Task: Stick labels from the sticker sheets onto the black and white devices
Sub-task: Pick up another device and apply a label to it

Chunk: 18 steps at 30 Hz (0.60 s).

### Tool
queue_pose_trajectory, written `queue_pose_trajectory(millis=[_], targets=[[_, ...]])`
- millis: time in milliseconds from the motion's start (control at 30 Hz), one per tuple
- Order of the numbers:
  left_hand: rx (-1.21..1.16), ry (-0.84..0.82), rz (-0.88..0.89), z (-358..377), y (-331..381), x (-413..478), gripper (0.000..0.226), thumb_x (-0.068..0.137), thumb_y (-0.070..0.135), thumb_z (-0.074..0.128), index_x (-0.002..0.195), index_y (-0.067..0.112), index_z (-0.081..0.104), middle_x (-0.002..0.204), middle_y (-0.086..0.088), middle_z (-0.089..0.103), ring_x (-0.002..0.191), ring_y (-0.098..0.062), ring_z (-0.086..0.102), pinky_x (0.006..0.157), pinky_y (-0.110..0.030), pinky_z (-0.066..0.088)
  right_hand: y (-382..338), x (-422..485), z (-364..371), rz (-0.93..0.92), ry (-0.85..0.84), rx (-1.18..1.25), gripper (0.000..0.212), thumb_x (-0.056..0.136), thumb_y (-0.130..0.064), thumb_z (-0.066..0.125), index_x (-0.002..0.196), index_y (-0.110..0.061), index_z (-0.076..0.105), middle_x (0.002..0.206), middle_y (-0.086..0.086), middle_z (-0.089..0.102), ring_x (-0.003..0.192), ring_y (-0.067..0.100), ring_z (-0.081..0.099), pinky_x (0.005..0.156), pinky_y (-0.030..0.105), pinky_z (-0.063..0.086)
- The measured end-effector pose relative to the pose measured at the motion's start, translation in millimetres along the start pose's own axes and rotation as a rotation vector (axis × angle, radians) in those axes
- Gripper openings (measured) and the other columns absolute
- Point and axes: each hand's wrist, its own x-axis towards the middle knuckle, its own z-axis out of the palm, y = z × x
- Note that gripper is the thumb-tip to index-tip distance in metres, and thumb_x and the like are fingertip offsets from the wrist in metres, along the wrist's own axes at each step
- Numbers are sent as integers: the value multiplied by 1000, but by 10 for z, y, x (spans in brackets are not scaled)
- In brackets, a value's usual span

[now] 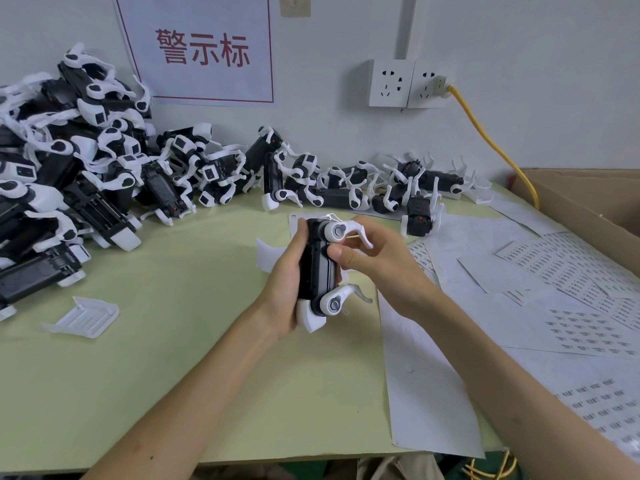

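A black and white device (317, 271) is being gripped by the left hand (285, 282) and pinched by the right hand (381, 268). A wall sign (201, 46) reading "警示标" is being displayed behind.

On the wall (346, 29) ahead of me hangs a white paper sign (201, 50) with a thin red border. It carries three large red Chinese characters: 警示标. That is the only writing I can read. To my right, the sticker sheets (585, 332) on the table (173, 341) are covered in rows of small dark printed labels. Their print is too small and blurred for me to make out.
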Motion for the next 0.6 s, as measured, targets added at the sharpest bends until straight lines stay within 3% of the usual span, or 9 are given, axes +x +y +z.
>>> queue_pose_trajectory(millis=[33, 100, 200, 433, 600], targets=[[-13, -21, -12, 7, 22, -19, 67, 103, 66, 26, 104, 27, 81, 102, 1, 75, 85, -18, 70, 72, -33, 57, 3, 1, -4, 3, -9, 9, 32, 82, -21, 78, 104, 0, 67, 97, 14, 69, 94, 19, 66, 88, 41, 52], [-44, -95, -36, 25, 70, -56, 74, 105, 64, 17, 96, 29, 82, 88, 10, 77, 71, -8, 72, 60, -24, 56, -7, 4, -7, -2, -24, 20, 28, 82, -18, 78, 98, 1, 65, 95, 8, 68, 93, 20, 65, 89, 41, 52], [-68, -168, -23, 36, 110, -73, 81, 106, 62, 8, 97, 29, 82, 89, 12, 77, 72, -6, 73, 60, -22, 57, 0, 13, -20, -21, -38, 10, 25, 83, -17, 77, 95, 0, 65, 96, 2, 68, 93, 18, 66, 88, 35, 52], [-76, -90, -22, 40, 97, -72, 78, 106, 63, 16, 94, 26, 83, 90, 6, 77, 74, -9, 73, 62, -23, 57, 2, 4, -52, -19, -70, 2, 15, 87, -14, 71, 98, -6, 66, 93, -5, 67, 89, 15, 64, 78, 24, 49], [-66, -58, -22, 66, 89, -64, 63, 103, 64, 32, 111, 23, 78, 111, -1, 71, 92, -12, 71, 68, -27, 58, -5, 4, -14, 21, 15, -69, 17, 86, -34, 71, 97, -21, 73, 86, -13, 71, 83, 6, 64, 74, 19, 49]])
